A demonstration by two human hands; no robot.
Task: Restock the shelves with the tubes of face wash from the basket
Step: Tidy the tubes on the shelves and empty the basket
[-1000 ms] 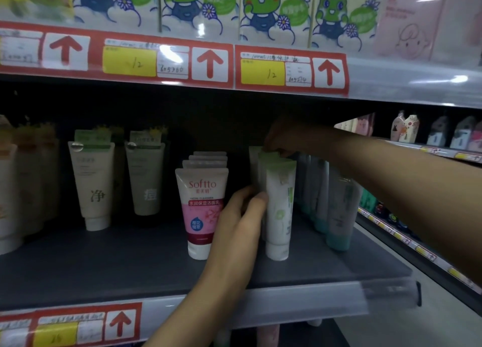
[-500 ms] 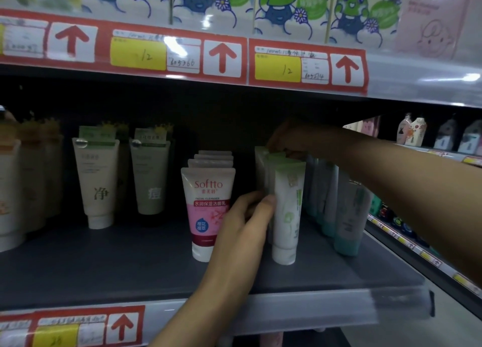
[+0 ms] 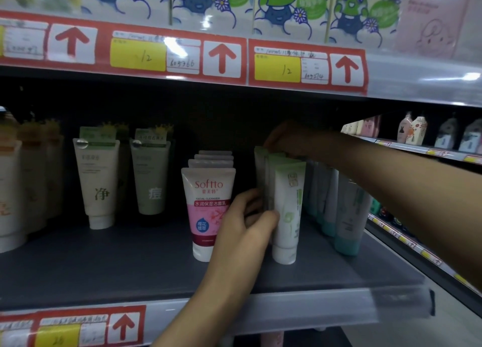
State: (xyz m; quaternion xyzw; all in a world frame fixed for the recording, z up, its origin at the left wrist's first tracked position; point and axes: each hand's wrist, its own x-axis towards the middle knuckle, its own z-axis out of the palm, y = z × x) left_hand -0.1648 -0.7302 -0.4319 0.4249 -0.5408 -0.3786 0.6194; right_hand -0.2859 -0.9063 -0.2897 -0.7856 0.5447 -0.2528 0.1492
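With the left hand (image 3: 247, 226): gripping the near side of the row of green-and-white tubes (image 3: 288, 205), thumb laid on the front one, fingers curled in behind it; with the right hand (image 3: 284, 140): reaching over the tops of that same row, deep in shadow, fingers seemingly at the crimped end of a rear tube; impossible to tell whether pinching or merely touching.

Standing cap-down on the grey shelf (image 3: 130, 268), that row, with the pink tube (image 3: 207, 208) just beside it on one side and the teal-capped tubes (image 3: 347, 216) just beside it on the other; by the look of it, squaring up the row and seating a tube at the back.

To do it well: keep the left hand braced low against the row to stop any tipping toward the pink tube; steer from the top with the right, lightly, given soft tubes on narrow caps, prone to falling in a chain; set each one upright, label forward, flush against its neighbour; release at the top first, then ease off below.

Hard to make out: the back of the row, lost in the dark; the number of tubes there, uncertain; the print on the front tube, blurred. Nowhere in view: the basket; hence no telling how much stock left to shelve.
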